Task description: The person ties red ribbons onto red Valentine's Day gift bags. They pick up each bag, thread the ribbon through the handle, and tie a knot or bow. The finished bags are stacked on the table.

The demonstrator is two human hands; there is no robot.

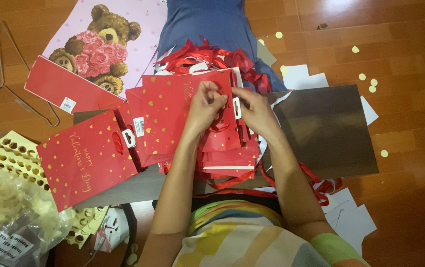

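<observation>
A: Two hands on my feed, both on one red gift bag atop the stack on the dark board. Left hand pinched shut on its top edge.

B: Right hand?

A: Right hand curled closed at the white tag. Risk: red ribbon snags, or paper tears if tugged.

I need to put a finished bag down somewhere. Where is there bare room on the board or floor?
The right half of the dark board is bare, past the right hand. The floor beyond holds only small paper dots. Left and centre are crowded: red bags, the stack under the left hand, ribbons.
</observation>
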